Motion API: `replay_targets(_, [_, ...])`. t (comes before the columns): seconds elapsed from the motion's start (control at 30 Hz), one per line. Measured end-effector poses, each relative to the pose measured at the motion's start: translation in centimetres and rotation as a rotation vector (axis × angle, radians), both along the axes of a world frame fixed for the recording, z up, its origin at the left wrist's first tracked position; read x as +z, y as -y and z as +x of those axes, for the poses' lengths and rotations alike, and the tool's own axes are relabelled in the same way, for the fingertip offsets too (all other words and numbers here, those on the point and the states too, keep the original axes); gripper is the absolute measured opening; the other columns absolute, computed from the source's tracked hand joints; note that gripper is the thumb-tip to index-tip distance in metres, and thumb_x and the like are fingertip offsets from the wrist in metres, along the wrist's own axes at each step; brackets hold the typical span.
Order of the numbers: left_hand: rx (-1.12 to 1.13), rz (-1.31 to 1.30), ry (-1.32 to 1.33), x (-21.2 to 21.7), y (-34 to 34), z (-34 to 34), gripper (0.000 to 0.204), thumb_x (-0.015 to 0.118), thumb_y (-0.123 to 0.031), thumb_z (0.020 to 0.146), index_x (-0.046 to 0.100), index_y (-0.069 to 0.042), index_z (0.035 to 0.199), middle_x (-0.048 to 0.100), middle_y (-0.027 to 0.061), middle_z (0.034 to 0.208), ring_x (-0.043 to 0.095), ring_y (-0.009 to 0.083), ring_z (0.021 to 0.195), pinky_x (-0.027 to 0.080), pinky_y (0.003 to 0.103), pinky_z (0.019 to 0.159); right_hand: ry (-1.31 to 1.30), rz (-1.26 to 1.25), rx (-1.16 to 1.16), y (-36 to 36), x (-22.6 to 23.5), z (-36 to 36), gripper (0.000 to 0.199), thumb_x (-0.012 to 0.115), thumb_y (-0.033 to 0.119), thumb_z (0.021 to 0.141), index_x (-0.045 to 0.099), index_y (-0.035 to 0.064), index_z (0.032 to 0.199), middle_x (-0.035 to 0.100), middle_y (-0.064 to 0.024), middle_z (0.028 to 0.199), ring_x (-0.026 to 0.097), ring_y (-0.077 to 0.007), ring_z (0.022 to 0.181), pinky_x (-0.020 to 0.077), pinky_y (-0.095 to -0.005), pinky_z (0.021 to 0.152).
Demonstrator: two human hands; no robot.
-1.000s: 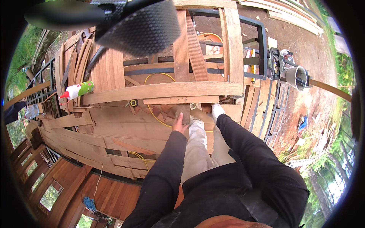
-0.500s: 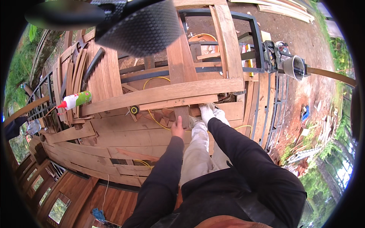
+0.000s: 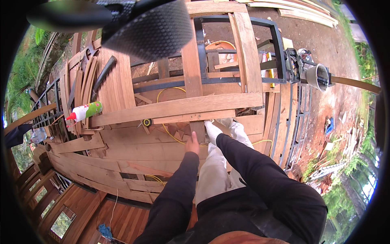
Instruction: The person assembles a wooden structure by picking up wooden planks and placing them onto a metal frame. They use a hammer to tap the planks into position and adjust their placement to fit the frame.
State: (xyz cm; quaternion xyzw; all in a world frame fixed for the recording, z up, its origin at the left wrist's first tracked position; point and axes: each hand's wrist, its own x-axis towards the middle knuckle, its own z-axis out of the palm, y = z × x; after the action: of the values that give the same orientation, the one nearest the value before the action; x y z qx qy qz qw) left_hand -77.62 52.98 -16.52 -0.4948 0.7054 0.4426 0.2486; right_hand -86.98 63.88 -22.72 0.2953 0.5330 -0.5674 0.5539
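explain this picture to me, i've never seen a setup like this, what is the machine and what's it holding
There is no machine here: these are a person's own two hands, seen by a wide fisheye camera worn on the head and looking down, which is why straight edges bend.

The left hand is at the near end of a grooved board and seems to hold it, though some fingers are hidden. The right hand is close beside it; its grip is hard to make out.

Around them are wooden planks, with a tape measure and a white and green bottle with a red nozzle.
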Motion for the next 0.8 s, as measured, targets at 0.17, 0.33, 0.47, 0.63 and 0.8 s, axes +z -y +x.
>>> replay_targets(0.17, [-0.059, 0.061, 0.103, 1.0, 0.6, -0.9, 0.092, 0.026, -0.074, 0.103, 0.056, 0.004, 0.143, 0.059, 0.0315, 0.140, 0.052, 0.0458, 0.136, 0.038, 0.046, 0.115, -0.066, -0.052, 0.111, -0.8, 0.5, -0.5, 0.092, 0.037, 0.076, 0.101, 0.046, 0.0006, 0.153, 0.054, -0.0190, 0.148, 0.054, -0.0295, 0.133, 0.0443, -0.0418, 0.109])
replay_targets(0.33, [0.053, 0.067, -0.008, 2.2, 0.8, -1.2, 0.092, 0.028, -0.074, 0.102, 0.054, 0.004, 0.144, 0.058, 0.0335, 0.140, 0.050, 0.0460, 0.138, 0.035, 0.044, 0.118, -0.173, 0.028, 0.163, -0.8, -0.5, 0.0, 0.099, 0.032, 0.079, 0.100, 0.045, -0.0029, 0.154, 0.055, -0.0203, 0.149, 0.055, -0.0309, 0.134, 0.0418, -0.0403, 0.112])
replay_targets(0.47, [0.287, 0.155, -0.166, 0.1, -0.5, 3.0, 0.073, 0.045, -0.061, 0.105, 0.057, 0.003, 0.137, 0.066, 0.0267, 0.129, 0.062, 0.0370, 0.125, 0.047, 0.042, 0.107, -0.271, 0.052, -0.120, -0.6, 3.8, -0.5, 0.050, 0.057, 0.044, 0.106, 0.050, 0.0183, 0.149, 0.061, -0.0044, 0.137, 0.062, -0.0224, 0.114, 0.0537, -0.0399, 0.094])
replay_targets(0.63, [0.460, 0.228, -0.194, -6.3, -3.8, 14.9, 0.043, 0.064, -0.041, 0.102, 0.065, -0.003, 0.121, 0.072, 0.0119, 0.110, 0.072, 0.0220, 0.098, 0.057, 0.035, 0.085, -0.238, 0.114, 0.569, -6.1, 1.7, -2.9, 0.048, 0.061, 0.049, 0.100, 0.060, 0.0104, 0.128, 0.066, -0.0114, 0.104, 0.067, -0.0211, 0.083, 0.0551, -0.0388, 0.075])
replay_targets(0.8, [0.626, 0.014, 0.140, -1.4, -5.4, 23.0, 0.039, 0.067, -0.039, 0.097, 0.073, -0.003, 0.108, 0.076, 0.0116, 0.098, 0.072, 0.0234, 0.096, 0.055, 0.035, 0.088, -0.347, 0.331, 1.005, -15.2, 2.1, -7.5, 0.056, 0.059, 0.047, 0.095, 0.069, 0.0019, 0.126, 0.073, -0.0148, 0.097, 0.071, -0.0227, 0.078, 0.0550, -0.0365, 0.073])
